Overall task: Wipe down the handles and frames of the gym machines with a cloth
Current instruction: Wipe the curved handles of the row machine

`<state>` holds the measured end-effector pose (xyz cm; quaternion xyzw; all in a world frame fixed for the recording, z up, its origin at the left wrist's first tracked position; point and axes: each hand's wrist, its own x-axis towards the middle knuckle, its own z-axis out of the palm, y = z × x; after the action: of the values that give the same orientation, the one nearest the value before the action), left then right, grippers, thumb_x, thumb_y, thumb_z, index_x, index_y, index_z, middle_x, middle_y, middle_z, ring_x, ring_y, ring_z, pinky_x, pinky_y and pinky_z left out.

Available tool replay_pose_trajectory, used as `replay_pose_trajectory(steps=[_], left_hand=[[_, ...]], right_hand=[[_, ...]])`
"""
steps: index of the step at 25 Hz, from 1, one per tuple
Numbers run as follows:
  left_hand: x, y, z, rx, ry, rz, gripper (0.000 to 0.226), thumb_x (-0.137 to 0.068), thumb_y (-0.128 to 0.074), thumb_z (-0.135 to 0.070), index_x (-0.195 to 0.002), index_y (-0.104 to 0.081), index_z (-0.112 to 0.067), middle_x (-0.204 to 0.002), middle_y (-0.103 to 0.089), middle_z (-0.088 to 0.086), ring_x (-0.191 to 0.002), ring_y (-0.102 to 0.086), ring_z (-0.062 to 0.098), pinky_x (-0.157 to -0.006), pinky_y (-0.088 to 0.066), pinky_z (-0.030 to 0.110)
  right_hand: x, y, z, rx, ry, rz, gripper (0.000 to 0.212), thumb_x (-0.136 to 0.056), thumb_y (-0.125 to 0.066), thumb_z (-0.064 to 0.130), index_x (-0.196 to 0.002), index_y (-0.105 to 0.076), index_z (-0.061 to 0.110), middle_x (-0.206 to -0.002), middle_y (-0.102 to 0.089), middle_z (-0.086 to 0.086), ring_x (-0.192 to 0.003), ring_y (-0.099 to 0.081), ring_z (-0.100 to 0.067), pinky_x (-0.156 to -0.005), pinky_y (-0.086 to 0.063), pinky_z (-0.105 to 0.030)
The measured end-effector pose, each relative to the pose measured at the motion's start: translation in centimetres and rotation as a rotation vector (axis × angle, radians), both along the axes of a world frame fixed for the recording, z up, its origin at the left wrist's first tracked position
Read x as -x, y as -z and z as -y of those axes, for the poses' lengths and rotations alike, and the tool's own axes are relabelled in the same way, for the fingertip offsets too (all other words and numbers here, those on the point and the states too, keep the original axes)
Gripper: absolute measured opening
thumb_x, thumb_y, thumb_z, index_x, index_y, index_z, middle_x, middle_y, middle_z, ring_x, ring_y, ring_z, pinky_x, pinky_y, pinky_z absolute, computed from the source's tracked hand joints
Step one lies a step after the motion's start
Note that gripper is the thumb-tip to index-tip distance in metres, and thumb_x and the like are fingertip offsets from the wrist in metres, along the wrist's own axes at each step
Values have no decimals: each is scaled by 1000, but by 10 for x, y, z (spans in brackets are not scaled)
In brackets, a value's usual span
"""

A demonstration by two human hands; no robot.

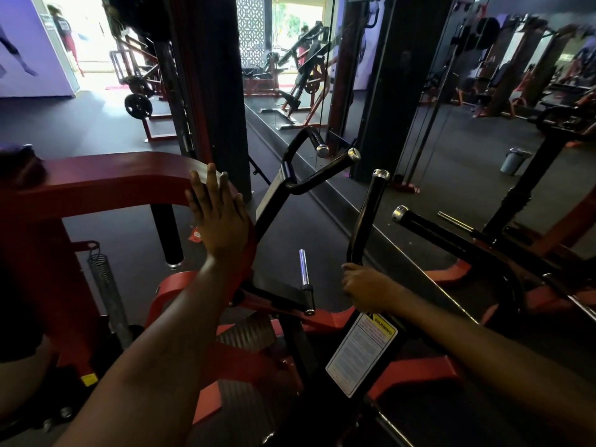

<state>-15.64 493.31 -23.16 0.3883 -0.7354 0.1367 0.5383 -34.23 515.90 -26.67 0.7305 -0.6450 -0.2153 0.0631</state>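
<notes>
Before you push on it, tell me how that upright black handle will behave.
The black handle, gripped at its base by the right hand, looks like rigid steel tube, so it probably won't flex. It seems fixed to the machine's frame, so likely swings rather than lifts. Its smooth finish may be slippery.

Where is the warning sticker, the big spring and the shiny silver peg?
warning sticker (361, 353): head view, middle of the white label.
spring (108, 285): head view, coils partway down at the left.
silver peg (303, 267): head view, middle of its shaft.
</notes>
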Motion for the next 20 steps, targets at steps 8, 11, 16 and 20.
replay_pose_trajectory(steps=[8,11,16,20], left_hand=[[1,0,-1,-15,-5,-1,45,-103,-32,-25,-141,-42,-4,-153,-30,19,-142,-17,42,-119,6,44],[0,-1,-2,-18,-12,5,45,-103,-30,-26,-141,-42,-4,-153,-30,19,-143,-15,40,-119,5,45],[-1,2,1,3,7,11,45,-103,-34,-25,-141,-41,-4,-153,-30,19,-142,-16,41,-119,1,47],[-1,3,2,3,17,6,45,-102,-37,-24,-142,-40,-4,-154,-28,19,-143,-15,42,-119,3,46]], right_hand=[[20,-5,-15,901,1086,1194,18,-93,-43,0,-97,-60,6,-86,-56,-3,-74,-55,-12,-60,-44,-15],[33,-8,20,526,1312,1579,20,-85,-45,-5,-96,-62,-9,-78,-62,-16,-70,-61,-27,-73,-53,-39],[14,-19,5,328,1264,1268,17,-90,-44,-1,-87,-61,2,-69,-56,-7,-60,-55,-14,-52,-44,-20],[40,-33,24,560,1364,1722,30,-89,-33,-6,-70,-48,11,-57,-50,-6,-51,-47,-14,-42,-41,-22]])
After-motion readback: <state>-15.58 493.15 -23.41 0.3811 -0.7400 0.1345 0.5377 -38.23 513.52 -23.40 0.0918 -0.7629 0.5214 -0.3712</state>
